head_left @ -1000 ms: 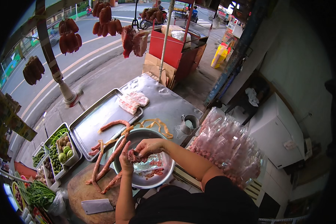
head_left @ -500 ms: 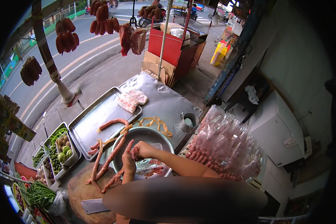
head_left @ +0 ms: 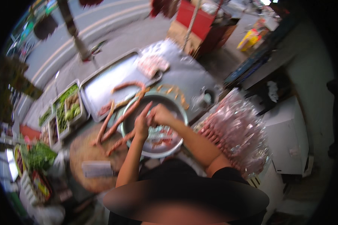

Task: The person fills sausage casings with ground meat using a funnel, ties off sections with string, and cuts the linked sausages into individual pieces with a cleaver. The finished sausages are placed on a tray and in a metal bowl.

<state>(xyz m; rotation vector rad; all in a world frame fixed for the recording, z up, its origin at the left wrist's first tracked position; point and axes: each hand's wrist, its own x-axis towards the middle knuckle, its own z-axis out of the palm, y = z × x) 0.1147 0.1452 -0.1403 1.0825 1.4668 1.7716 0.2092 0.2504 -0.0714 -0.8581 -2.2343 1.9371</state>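
Have both hands together over the metal basin (head_left: 178,108): left hand (head_left: 141,122) upright, fingers up, right hand (head_left: 161,114) curled against or just beside it; reddish bit (head_left: 150,121) between them, too blurred to tell if gripped by either. See sausage strand (head_left: 114,128) off to the left, looped from tray (head_left: 109,78) to round chopping board (head_left: 80,150), long axis slanting lower left to upper right past the basin's left rim. Nearer to left hand, with right hand on the far side. Around: cleaver (head_left: 97,168) on the board, pale meat slab (head_left: 153,65) at the tray's far edge, mug (head_left: 207,98) on the desk (head_left: 191,75), bagged sausages (head_left: 236,131) to the right. In the way: left forearm (head_left: 129,161), basin rim
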